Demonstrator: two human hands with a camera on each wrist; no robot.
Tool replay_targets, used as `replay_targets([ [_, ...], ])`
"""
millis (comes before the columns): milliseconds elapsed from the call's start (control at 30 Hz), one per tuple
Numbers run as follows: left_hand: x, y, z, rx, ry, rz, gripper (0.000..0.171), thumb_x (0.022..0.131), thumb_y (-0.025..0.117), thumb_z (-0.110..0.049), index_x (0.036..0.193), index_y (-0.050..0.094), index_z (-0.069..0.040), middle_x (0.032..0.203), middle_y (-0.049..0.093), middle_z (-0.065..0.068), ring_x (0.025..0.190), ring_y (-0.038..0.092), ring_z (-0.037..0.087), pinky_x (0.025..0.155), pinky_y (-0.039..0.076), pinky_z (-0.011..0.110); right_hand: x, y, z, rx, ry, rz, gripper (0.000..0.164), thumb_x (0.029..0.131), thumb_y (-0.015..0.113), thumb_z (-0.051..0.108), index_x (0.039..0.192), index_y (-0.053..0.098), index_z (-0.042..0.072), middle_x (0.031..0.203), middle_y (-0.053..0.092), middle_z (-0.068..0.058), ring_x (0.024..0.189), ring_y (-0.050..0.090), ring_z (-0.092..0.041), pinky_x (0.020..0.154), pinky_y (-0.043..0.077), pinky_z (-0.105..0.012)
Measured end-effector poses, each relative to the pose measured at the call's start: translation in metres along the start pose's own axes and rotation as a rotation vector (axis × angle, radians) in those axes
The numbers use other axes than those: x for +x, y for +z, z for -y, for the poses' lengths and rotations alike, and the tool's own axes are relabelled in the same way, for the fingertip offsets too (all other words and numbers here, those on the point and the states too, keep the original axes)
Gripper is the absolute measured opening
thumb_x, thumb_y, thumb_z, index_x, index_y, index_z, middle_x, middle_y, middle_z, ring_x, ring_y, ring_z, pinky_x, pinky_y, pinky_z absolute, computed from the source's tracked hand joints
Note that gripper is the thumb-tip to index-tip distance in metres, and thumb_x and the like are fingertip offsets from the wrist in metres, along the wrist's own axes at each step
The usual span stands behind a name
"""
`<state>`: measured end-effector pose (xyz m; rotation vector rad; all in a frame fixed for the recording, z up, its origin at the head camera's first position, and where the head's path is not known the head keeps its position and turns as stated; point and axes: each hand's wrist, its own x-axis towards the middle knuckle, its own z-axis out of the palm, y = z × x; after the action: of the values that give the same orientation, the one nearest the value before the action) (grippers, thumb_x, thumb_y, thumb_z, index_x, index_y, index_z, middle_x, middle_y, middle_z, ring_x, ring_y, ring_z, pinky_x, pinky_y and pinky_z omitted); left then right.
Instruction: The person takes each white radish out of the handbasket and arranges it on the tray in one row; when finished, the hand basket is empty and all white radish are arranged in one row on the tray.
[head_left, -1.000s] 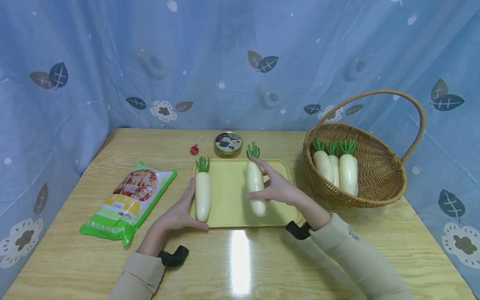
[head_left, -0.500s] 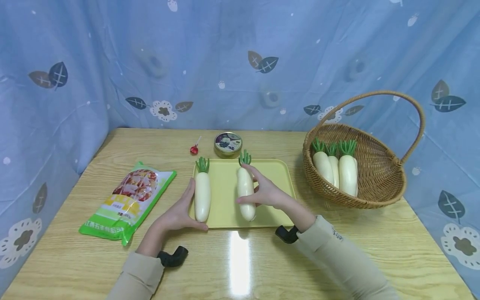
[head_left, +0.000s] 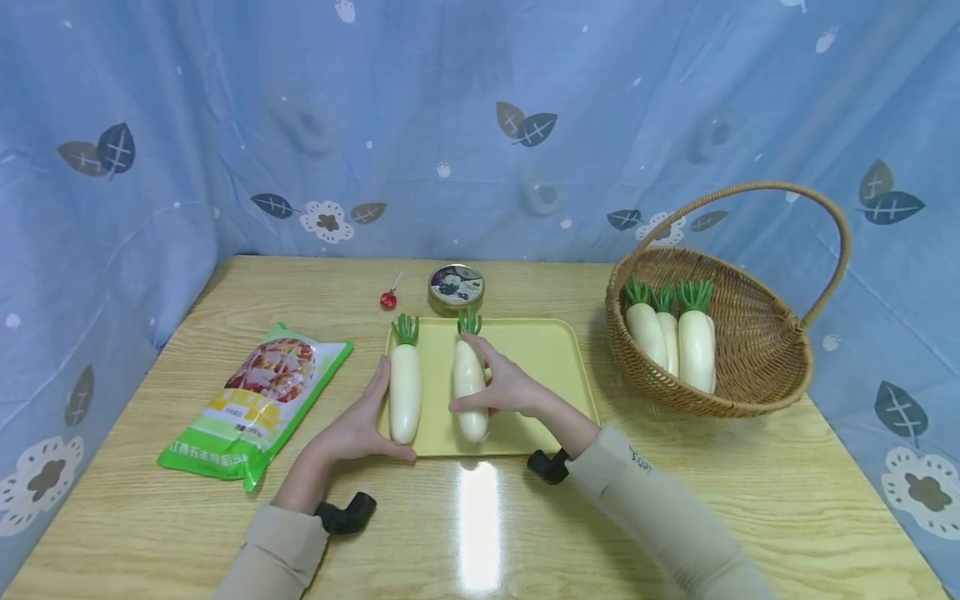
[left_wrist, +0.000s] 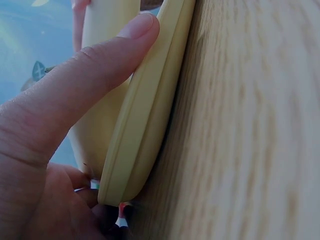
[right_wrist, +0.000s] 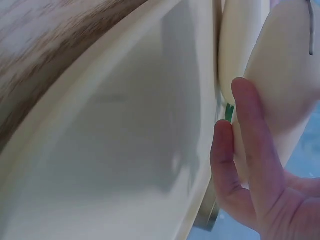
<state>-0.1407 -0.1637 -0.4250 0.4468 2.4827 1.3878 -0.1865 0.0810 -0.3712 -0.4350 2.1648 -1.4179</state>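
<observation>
Right grip (head_left: 504,386): I have thumb and fingers curled round one white radish, parted just by its thickness.
White radish (head_left: 469,390): over the tray (head_left: 543,358), slightly left of its middle, green leaves toward its far edge.
Left grip (head_left: 358,429): I keep it spread wide, thumb touching the tray's near rim, fingers along its left edge.
Second radish (head_left: 406,393): in the tray, along its left side.
Basket (head_left: 757,367): right of the tray, holding more radishes (head_left: 697,350).
Bag (head_left: 258,400): left of the tray.
Tin (head_left: 456,287): beyond the tray's far edge.
</observation>
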Motion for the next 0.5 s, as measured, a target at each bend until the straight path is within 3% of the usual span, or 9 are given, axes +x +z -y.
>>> replay_targets([
  [200,-0.001,0.0,0.001,0.006,0.009,-0.002,0.14,0.055,0.088,-0.03,0.143,-0.018,-0.004,0.149,-0.019,0.016,0.136,-0.011,0.031,0.108,0.004,0.051,0.006,0.01,-0.002,-0.04,-0.013,0.012,0.105,0.068,0.081,0.015,0.147,0.013,0.021,0.134,0.033,-0.021,0.089,0.056,-0.028,0.055,0.054,-0.035],
  [367,0.0,0.0,0.001,0.006,0.014,-0.001,0.14,0.055,0.088,-0.03,0.142,-0.019,-0.004,0.149,-0.02,0.016,0.136,-0.011,0.031,0.108,0.003,0.051,0.012,0.016,-0.005,-0.084,-0.036,0.016,0.106,0.067,0.082,0.016,0.147,0.012,0.018,0.129,0.04,-0.021,0.093,0.055,-0.029,0.055,0.054,-0.035],
  [500,0.0,0.0,0.001,0.011,0.01,-0.001,0.139,0.056,0.087,-0.031,0.143,-0.019,-0.005,0.149,-0.02,0.015,0.136,-0.011,0.031,0.108,0.003,0.051,0.016,0.019,-0.005,-0.159,-0.065,-0.001,0.105,0.067,0.082,0.019,0.147,0.014,0.015,0.126,0.044,-0.018,0.102,0.052,-0.027,0.078,0.05,-0.038],
])
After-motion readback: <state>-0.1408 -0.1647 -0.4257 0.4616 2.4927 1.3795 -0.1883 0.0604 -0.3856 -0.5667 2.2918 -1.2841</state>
